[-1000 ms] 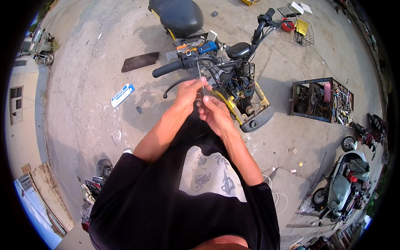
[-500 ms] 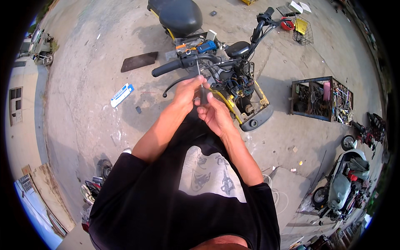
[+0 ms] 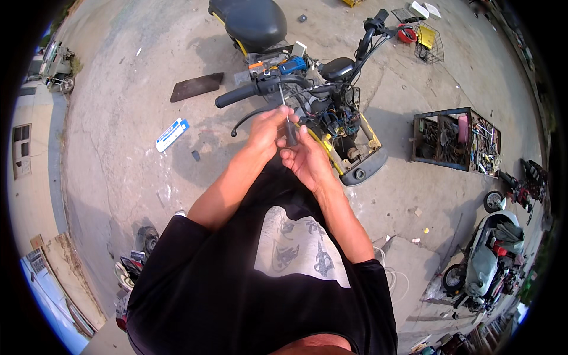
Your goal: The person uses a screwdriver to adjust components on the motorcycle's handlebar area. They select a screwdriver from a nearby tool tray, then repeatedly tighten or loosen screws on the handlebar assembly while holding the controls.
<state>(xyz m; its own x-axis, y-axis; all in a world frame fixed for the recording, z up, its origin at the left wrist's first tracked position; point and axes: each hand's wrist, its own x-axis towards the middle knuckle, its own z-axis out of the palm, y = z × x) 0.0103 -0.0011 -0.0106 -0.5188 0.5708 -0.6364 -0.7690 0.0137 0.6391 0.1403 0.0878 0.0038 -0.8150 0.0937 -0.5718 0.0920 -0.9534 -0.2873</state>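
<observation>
A screwdriver (image 3: 291, 134) with a dark handle and a thin metal shaft points away from me, its tip against the switch housing beside the left grip of the scooter's handlebar (image 3: 238, 96). My left hand (image 3: 269, 127) is closed, thumb and fingers pinching around the shaft just above the handle. Around the handle's near end curl the fingers of my right hand (image 3: 307, 158). A black brake lever (image 3: 244, 121) sticks out to the left of my hands. Bare wiring (image 3: 339, 118) shows in the opened front of the partly stripped scooter.
A blue multimeter-like device (image 3: 292, 65) rests on the scooter's frame, in front of the black seat (image 3: 256, 26). To the right stands a metal tool box (image 3: 457, 141). A blue-and-white box (image 3: 172, 135) and a dark board (image 3: 197, 87) lie on the ground at left.
The right thumb has shifted slightly up and right on the screwdriver handle, and the handle leans a little more to the right. My left hand keeps its place.
</observation>
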